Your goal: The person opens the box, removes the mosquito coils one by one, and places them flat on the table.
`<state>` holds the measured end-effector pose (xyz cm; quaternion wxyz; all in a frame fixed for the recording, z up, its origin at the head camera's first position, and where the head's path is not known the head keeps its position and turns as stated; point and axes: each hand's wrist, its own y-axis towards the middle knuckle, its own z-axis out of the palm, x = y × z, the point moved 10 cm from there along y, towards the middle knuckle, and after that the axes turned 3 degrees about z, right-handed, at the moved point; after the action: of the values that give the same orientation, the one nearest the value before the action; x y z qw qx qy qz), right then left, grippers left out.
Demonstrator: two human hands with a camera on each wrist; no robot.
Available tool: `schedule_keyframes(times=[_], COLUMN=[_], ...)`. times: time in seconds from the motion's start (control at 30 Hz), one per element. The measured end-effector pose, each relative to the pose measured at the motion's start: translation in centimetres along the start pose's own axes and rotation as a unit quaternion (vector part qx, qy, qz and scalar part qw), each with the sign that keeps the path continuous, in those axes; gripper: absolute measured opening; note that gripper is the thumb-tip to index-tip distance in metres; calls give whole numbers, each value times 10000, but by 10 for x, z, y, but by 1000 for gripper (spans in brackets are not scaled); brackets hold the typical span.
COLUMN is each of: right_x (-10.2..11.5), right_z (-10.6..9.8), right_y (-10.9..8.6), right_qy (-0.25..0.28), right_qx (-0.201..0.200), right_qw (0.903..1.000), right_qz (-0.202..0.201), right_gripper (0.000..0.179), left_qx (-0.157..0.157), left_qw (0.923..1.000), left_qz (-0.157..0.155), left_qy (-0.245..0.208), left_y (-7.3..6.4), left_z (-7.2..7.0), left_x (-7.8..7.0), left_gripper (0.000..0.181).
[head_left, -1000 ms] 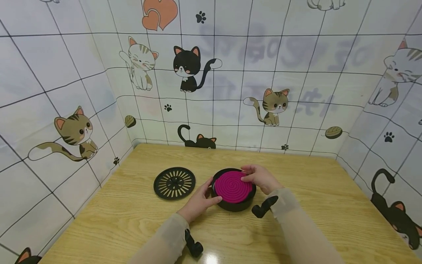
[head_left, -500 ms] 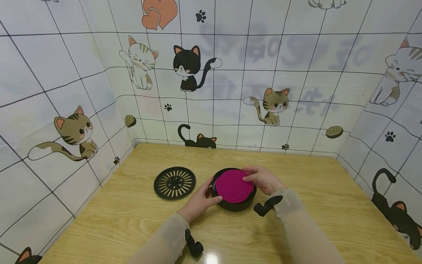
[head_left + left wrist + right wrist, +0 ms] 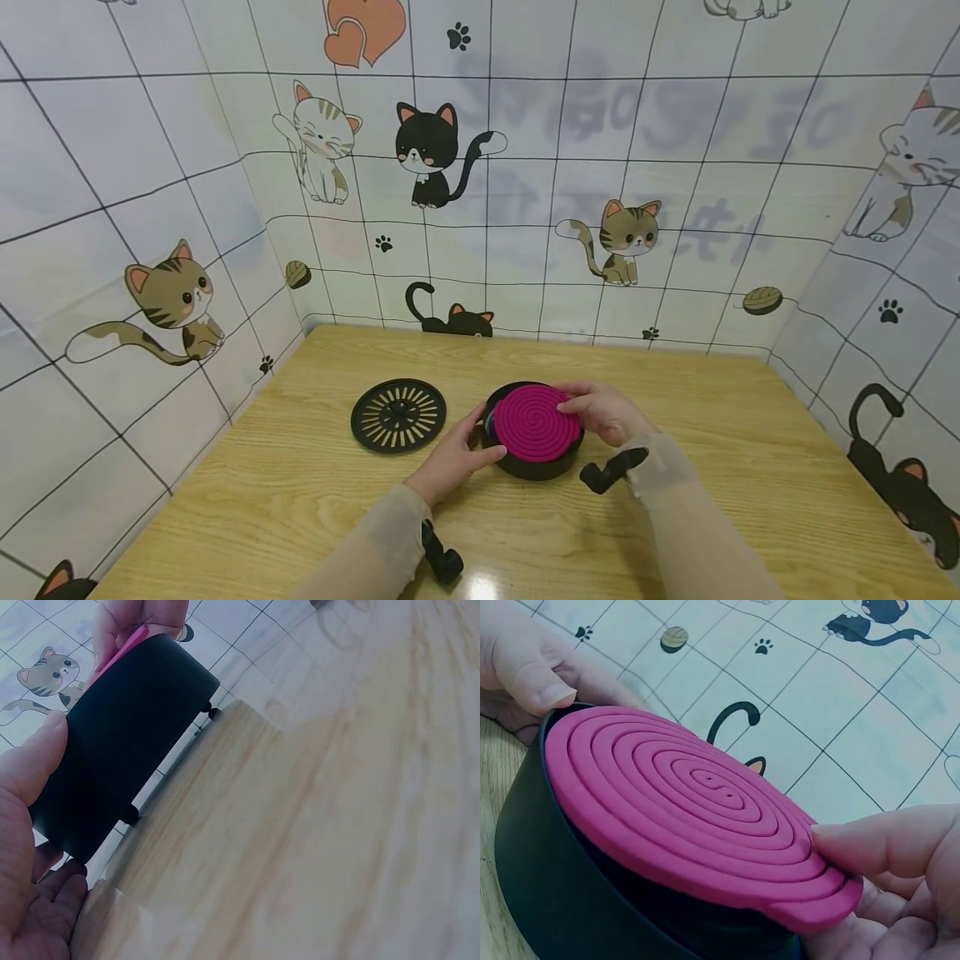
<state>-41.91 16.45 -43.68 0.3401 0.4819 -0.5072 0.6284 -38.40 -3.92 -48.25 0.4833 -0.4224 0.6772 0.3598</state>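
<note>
A pink mosquito coil lies across the mouth of a round black mosquito coil holder on the table. My right hand pinches the coil's right edge between thumb and fingers. In the right wrist view the coil slants, its near right side raised above the rim while its far left side lies inside the wall. My left hand grips the holder's left side; the left wrist view shows the thumb on the holder's wall and the fingers curled round its other side. Short feet show under the holder.
A black slotted lid with a small knob lies flat on the wooden table, left of the holder. Behind the table and at both sides stand walls covered with a cat print.
The coil and my right hand have shifted slightly to the right, baring more of the holder's inside at the left. My left hand and the holder stay in place.
</note>
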Motion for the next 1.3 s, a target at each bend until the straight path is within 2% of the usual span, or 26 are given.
schedule_keyframes(times=[0.2, 0.5, 0.77, 0.9, 1.3], right_x=[-3, -8, -9, -10, -14], right_z=[2, -2, 3, 5, 4], right_y=[-7, -11, -14, -14, -18], right_qy=[141, 86, -9, -106, -8], right_qx=[-24, -129, 146, 238, 150], right_qw=[9997, 9999, 9998, 9995, 9997], right_qz=[189, 66, -93, -184, -167], right_gripper=[54, 52, 60, 63, 64], left_qx=[-25, -42, 1, -9, -35], left_qw=[10000, 9999, 9997, 9998, 9999], left_qz=[35, 49, 231, 175, 75], left_qy=[35, 137, 114, 124, 141], left_y=[-1, -1, -2, -3, -4], left_z=[0, 0, 1, 1, 0], left_x=[-1, -2, -8, -8, -7], left_gripper=[89, 88, 89, 89, 91])
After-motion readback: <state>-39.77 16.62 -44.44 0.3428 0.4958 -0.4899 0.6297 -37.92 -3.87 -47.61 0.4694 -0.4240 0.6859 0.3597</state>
